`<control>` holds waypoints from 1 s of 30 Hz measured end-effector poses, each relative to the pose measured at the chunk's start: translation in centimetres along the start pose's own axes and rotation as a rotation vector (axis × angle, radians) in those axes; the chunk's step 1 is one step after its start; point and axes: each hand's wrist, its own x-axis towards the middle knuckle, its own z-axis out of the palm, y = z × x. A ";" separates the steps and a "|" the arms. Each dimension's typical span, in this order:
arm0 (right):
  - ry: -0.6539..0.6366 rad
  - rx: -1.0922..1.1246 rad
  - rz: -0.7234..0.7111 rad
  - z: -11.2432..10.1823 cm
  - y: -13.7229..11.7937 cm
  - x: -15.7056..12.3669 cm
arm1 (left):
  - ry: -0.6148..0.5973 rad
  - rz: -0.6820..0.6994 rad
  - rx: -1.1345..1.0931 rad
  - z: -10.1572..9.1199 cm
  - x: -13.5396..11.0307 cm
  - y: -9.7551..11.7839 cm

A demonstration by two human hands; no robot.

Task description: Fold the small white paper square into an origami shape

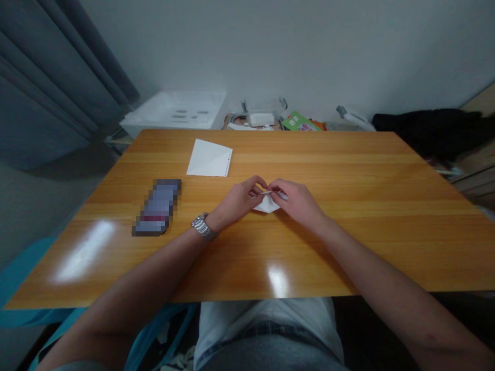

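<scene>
A small piece of folded white paper [267,205] is held between both hands just above the middle of the wooden table. My left hand [243,200], with a silver watch [204,227] on its wrist, pinches the paper's left side between thumb and fingers. From the other side my right hand [296,198] grips its right edge, thumb toward me. The fingertips of the two hands nearly meet at the top edge. Parts of the paper are hidden behind the fingers, so its full shape cannot be made out.
A white sheet [210,158] with a perforated edge lies on the table [348,170], far left of centre. A pixelated phone-like object [157,207] lies left. Behind the table stand a white bin [178,111] and a green booklet [299,121]. A blue chair [29,278] is at left.
</scene>
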 end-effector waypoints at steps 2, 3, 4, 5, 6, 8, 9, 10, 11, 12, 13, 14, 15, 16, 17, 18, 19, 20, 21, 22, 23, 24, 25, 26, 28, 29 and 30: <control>0.001 0.033 -0.025 -0.1 0.2 -0.1 | -0.003 0.011 -0.059 -0.1 -0.1 -0.2; 0.000 0.052 -0.025 -0.2 0.3 -0.1 | -0.007 0.019 -0.084 -0.1 -0.1 -0.3; 0.000 0.071 -0.018 -0.3 0.4 -0.2 | -0.014 0.029 -0.106 -0.2 -0.2 -0.3; 0.001 0.088 -0.011 -0.4 0.4 -0.2 | -0.021 0.038 -0.121 -0.2 -0.2 -0.3; -0.001 0.102 -0.007 -0.5 0.4 -0.3 | -0.026 0.045 -0.125 -0.3 -0.2 -0.3; -0.004 0.124 -0.009 -0.6 0.2 -0.3 | -0.022 0.056 -0.101 -0.4 -0.3 -0.1; -0.004 0.136 -0.008 -0.6 0.1 -0.3 | -0.013 0.060 -0.075 -0.5 -0.3 0.0; -0.006 0.154 -0.004 -0.6 0.0 -0.3 | -0.001 0.062 -0.046 -0.5 -0.4 0.1; -0.008 0.179 0.004 -0.6 -0.1 -0.3 | 0.012 0.063 -0.018 -0.5 -0.4 0.2; -0.009 0.210 0.017 -0.6 -0.2 -0.3 | 0.024 0.064 0.005 -0.5 -0.4 0.3; -0.010 0.243 0.034 -0.5 -0.2 -0.3 | 0.034 0.064 0.020 -0.6 -0.4 0.4; -0.006 0.275 0.051 -0.5 -0.1 -0.3 | 0.042 0.063 0.026 -0.6 -0.5 0.5; 0.000 0.304 0.067 -0.5 0.0 -0.2 | 0.049 0.063 0.024 -0.6 -0.5 0.5; 0.002 0.323 0.084 -0.5 0.1 -0.2 | 0.054 0.064 0.017 -0.6 -0.5 0.5; -0.002 0.334 0.100 -0.5 0.2 -0.1 | 0.056 0.066 0.008 -0.6 -0.5 0.5; -0.027 0.337 0.117 -0.5 0.4 -0.1 | 0.055 0.069 -0.004 -0.7 -0.5 0.5; -0.064 0.337 0.133 -0.5 0.5 0.0 | 0.053 0.071 -0.017 -0.7 -0.5 0.4; -0.096 0.338 0.148 -0.5 0.7 0.0 | 0.050 0.075 -0.030 -0.7 -0.5 0.4; -0.120 0.339 0.161 -0.5 0.8 0.0 | 0.042 0.076 -0.044 -0.7 -0.5 0.3; -0.130 0.341 0.170 -0.5 0.9 0.0 | 0.036 0.079 -0.061 -0.7 -0.6 0.2; -0.126 0.342 0.175 -0.5 1.0 0.0 | 0.026 0.078 -0.078 -0.7 -0.6 0.2; -0.115 0.338 0.175 -0.5 1.1 -0.1 | 0.011 0.076 -0.095 -0.6 -0.7 0.2; -0.103 0.328 0.171 -0.5 1.2 -0.1 | -0.003 0.071 -0.111 -0.6 -0.7 0.2; -0.096 0.314 0.165 -0.5 1.2 -0.1 | -0.019 0.066 -0.129 -0.6 -0.8 0.3; -0.094 0.283 0.149 -0.5 1.3 -0.2 | -0.038 0.054 -0.164 -0.6 -0.8 0.6; -0.095 0.265 0.140 -0.6 1.2 -0.2 | -0.036 0.050 -0.176 -0.6 -0.8 0.8; -0.095 0.248 0.132 -0.7 1.2 -0.2 | -0.025 0.045 -0.177 -0.6 -0.8 0.9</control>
